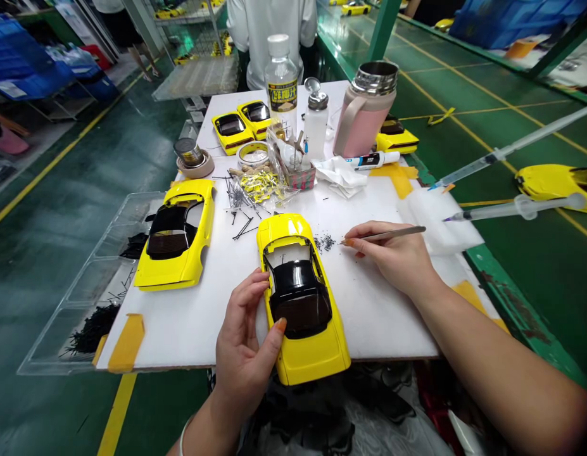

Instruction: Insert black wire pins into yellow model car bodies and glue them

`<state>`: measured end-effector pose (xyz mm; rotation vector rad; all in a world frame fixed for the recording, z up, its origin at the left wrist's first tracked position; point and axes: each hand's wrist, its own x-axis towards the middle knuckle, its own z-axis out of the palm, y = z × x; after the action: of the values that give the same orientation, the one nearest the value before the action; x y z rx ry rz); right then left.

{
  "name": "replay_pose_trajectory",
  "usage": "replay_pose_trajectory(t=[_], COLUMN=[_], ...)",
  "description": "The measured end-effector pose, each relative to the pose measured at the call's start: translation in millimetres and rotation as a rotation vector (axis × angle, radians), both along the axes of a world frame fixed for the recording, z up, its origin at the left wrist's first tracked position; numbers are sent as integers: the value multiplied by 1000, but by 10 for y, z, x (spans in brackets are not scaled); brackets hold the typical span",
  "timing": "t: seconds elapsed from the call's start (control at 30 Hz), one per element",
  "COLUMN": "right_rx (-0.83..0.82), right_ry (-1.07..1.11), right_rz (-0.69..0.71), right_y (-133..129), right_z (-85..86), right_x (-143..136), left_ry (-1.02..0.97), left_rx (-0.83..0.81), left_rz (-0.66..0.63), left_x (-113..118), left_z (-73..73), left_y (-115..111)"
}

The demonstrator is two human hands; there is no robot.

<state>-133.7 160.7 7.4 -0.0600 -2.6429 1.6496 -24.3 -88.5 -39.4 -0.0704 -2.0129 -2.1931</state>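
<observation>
From my end, the worker [278, 38] across the desk [198, 329] is cut off by the top edge, head out of my view, and the yellow car body [563, 183] at far right runs past the right edge, as does the upper syringe [521, 147]. The pink mug [369, 117] hides part of the yellow car shell [398, 136] behind it, and I can't make out single pieces in the pile of black specks [325, 242] by the tweezers' tip. The blue crates [25, 63] at upper left are blurred to me.
</observation>
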Motion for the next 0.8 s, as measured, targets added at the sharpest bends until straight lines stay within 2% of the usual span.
replay_pose_trajectory(t=[0.37,0.6,0.8], right_rx=[25,-4,56], right_ry=[44,19,107], right_rz=[30,37,75], right_y=[15,14,54], right_z=[-59,-34,-76], right_x=[0,-6,-6], left_ry=[25,20,41], left_rx=[-35,-35,-57], left_rz=[-27,-31,-25], left_x=[-1,10,0], left_z=[-18,-19,-31], left_y=[-11,-13,-23])
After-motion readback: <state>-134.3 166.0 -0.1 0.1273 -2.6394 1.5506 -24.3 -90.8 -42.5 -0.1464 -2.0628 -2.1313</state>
